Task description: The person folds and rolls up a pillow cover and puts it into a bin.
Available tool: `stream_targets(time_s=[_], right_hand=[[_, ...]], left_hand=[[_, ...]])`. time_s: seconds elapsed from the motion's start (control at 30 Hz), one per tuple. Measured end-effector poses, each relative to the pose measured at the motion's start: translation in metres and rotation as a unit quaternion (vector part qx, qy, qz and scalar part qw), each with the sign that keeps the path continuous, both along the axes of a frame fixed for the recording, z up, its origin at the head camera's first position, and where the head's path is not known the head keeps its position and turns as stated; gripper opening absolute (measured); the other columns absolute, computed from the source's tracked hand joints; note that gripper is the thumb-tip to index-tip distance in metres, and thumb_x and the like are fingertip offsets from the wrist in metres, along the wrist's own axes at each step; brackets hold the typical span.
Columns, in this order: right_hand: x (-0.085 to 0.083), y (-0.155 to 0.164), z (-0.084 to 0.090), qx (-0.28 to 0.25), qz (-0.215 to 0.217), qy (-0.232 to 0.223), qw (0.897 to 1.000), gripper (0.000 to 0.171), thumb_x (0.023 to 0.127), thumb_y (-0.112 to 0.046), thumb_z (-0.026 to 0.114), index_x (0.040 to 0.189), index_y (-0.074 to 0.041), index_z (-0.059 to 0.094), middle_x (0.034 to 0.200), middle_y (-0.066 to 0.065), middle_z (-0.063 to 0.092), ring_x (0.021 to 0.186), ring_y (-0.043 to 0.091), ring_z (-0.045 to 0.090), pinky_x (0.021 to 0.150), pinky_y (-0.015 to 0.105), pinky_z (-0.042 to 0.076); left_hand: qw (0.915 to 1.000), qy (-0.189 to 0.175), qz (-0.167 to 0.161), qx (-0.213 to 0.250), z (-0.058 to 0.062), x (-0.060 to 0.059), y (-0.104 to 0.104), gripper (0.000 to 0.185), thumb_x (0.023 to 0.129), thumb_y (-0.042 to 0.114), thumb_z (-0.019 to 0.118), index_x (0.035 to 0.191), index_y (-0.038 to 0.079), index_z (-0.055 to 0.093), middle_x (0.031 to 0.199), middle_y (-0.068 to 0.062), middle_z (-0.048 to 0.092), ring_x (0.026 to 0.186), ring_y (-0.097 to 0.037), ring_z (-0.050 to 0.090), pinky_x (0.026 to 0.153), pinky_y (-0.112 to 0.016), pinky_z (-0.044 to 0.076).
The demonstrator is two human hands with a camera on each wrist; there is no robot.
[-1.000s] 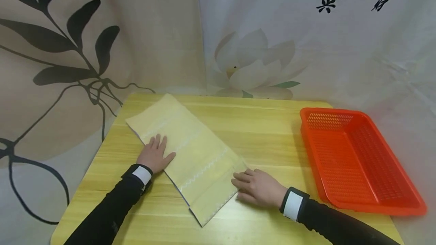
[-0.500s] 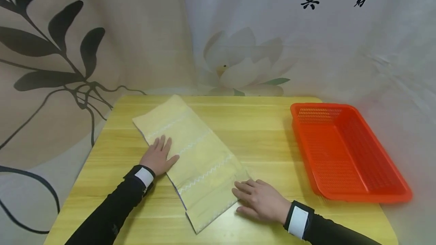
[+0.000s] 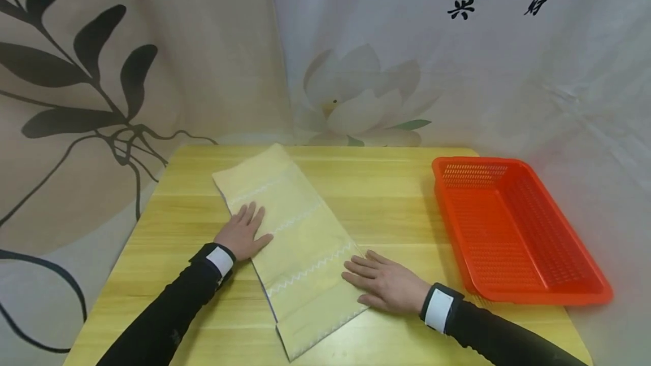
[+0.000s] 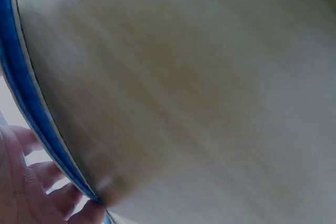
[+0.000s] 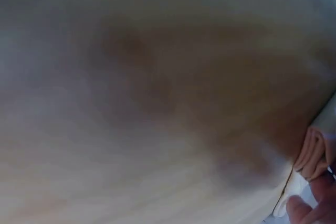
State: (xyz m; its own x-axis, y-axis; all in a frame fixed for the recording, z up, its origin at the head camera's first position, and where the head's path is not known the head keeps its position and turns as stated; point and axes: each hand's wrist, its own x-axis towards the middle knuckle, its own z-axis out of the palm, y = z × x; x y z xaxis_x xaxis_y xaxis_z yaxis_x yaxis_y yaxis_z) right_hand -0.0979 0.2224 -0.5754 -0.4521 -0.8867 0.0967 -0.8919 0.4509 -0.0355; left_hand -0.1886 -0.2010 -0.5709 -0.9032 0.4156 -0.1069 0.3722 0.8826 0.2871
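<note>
A folded pale yellow cloth [image 3: 300,242] with white zigzag lines lies slantwise on the wooden table [image 3: 396,202]. Its left side shows a thin blue-violet edge. My left hand [image 3: 243,234] rests flat on that left side, fingers straight and thumb spread. On the lower right side, the straight fingers of my right hand [image 3: 389,282] lie over the cloth's edge. In the left wrist view, the fingertips of my left hand [image 4: 47,187] touch the cloth's blue edge [image 4: 37,108]. The right wrist view is blurred; folded layers of the cloth [image 5: 314,153] show beside my right hand [image 5: 310,208].
A red-orange plastic basket [image 3: 460,230] with perforated walls stands at the table's right side. Behind the table hangs a pale curtain [image 3: 224,72] printed with dark leaves, a lotus and black characters.
The cloth has slid rightward and turned a little, its far end swinging right. Both hands have stayed on it, the left moving right with it. The head view has also shifted.
</note>
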Motion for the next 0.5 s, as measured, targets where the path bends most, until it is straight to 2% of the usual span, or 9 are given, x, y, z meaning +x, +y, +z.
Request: stream_targets(time_s=[0.2, 0.4, 0.5], right_hand=[[0.019, 0.010, -0.013, -0.003, -0.032, 0.013, 0.999, 0.059, 0.112, -0.048, 0.051, 0.161, -0.015, 0.050, 0.165, 0.007, 0.049, 0.151, 0.026, 0.048, 0.123, 0.058, 0.037], [0.046, 0.010, -0.010, -0.017, -0.049, 0.038, 0.998, 0.059, 0.109, -0.049, 0.059, 0.156, -0.013, 0.057, 0.158, 0.009, 0.057, 0.144, 0.025, 0.056, 0.120, 0.058, 0.041], [0.058, 0.007, -0.007, -0.007, -0.055, 0.048, 0.997, 0.059, 0.108, -0.051, 0.058, 0.154, -0.014, 0.059, 0.155, 0.007, 0.060, 0.140, 0.023, 0.060, 0.120, 0.057, 0.041]], left_hand=[[0.9994, 0.012, -0.033, 0.009, -0.001, -0.008, 0.011, 0.080, 0.108, 0.047, 0.055, 0.163, -0.007, 0.033, 0.169, -0.037, 0.023, 0.156, -0.057, 0.020, 0.125, -0.069, 0.024], [0.9972, 0.014, -0.070, 0.021, 0.003, -0.017, 0.027, 0.078, 0.106, 0.043, 0.060, 0.163, -0.006, 0.036, 0.169, -0.035, 0.026, 0.156, -0.056, 0.023, 0.125, -0.068, 0.024], [0.9955, 0.012, -0.092, 0.017, -0.004, -0.026, 0.034, 0.079, 0.107, 0.045, 0.059, 0.165, -0.003, 0.034, 0.171, -0.031, 0.025, 0.158, -0.053, 0.022, 0.127, -0.066, 0.023]])
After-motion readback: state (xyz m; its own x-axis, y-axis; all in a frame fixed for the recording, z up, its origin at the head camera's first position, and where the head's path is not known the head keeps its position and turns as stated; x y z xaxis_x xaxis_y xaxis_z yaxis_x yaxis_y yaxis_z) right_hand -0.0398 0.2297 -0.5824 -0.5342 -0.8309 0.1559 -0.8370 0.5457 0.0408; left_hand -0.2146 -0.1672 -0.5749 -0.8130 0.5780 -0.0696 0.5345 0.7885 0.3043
